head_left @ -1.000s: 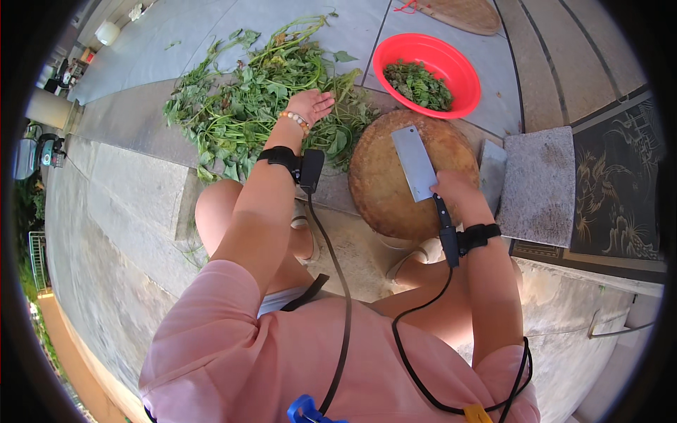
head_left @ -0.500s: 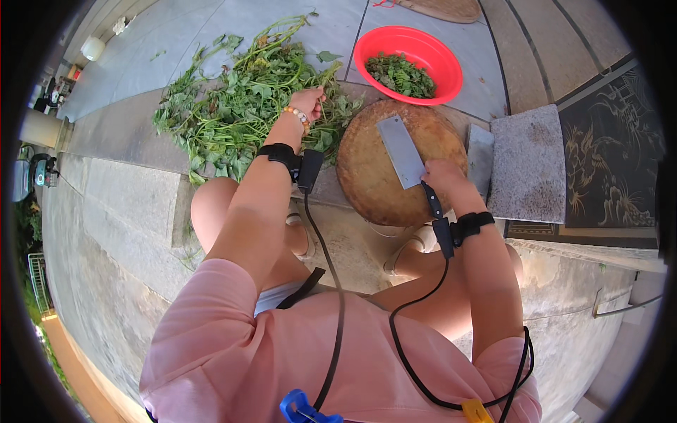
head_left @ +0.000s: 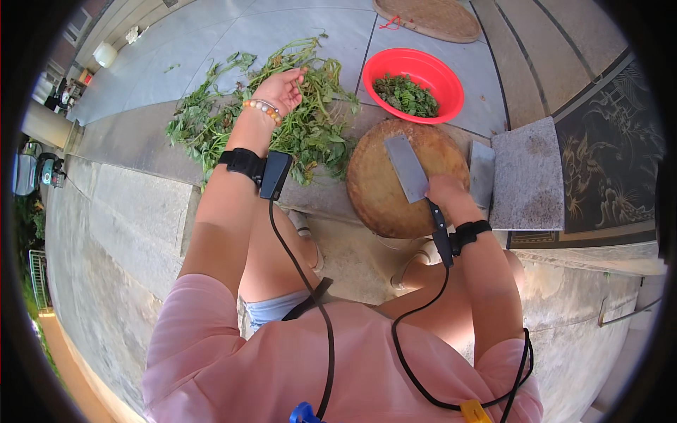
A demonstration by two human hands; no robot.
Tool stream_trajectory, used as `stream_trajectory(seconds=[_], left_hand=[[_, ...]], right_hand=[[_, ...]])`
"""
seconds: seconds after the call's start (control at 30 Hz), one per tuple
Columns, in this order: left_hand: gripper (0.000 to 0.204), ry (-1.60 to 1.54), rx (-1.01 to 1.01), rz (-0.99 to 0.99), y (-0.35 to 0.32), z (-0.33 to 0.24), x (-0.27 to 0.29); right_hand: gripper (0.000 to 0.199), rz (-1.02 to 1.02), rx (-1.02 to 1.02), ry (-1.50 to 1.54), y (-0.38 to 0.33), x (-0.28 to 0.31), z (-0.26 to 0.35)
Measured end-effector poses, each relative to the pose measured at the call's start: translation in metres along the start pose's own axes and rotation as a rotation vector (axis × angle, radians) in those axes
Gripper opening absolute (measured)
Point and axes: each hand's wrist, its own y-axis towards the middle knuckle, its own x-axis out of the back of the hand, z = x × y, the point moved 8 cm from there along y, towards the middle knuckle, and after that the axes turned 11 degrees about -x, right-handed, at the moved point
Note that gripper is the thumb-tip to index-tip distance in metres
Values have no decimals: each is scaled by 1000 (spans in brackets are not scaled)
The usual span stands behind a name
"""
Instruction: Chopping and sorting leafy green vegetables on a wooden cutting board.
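My left hand [head_left: 281,92] is over the pile of leafy green stems [head_left: 215,130], its palm turned to the right and its fingers loosely curled and apart. Stems lie close by its fingertips, and I make out nothing gripped in it. A beaded bracelet circles that wrist. My right hand [head_left: 446,190] is closed at the neck of a cleaver [head_left: 407,169], where blade meets black handle. The blade lies flat on a round wooden chopping block [head_left: 374,187], pointing away from me, and the handle sticks out below the hand toward my wrist.
Beyond the block stands a red plastic basin [head_left: 451,84] holding chopped greens [head_left: 405,96]. A flat woven tray [head_left: 430,17] lies farther back, by a red string. Right of the block is a grey stone slab [head_left: 525,173]. Cables [head_left: 303,282] run from both wrist straps.
My left hand has moved left and away from me, and its fingers have loosened. My right hand and the cleaver keep their place on the block. The whole view has shifted slightly.
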Motion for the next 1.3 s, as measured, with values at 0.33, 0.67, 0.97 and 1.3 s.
stream_trajectory(seconds=[0.33,0.67,0.97,1.3], left_hand=[[25,86,-61,233,-46,20,-39],[27,-299,-306,439,-75,-20,-81],[19,-384,-190,496,-70,-3,-100],[20,-440,-74,485,-62,19,-110]], right_hand=[[37,-315,124,451,-22,112,62],[29,-160,508,1163,-55,183,141],[21,-134,228,1353,-27,158,113],[30,303,323,1942,-27,157,96]])
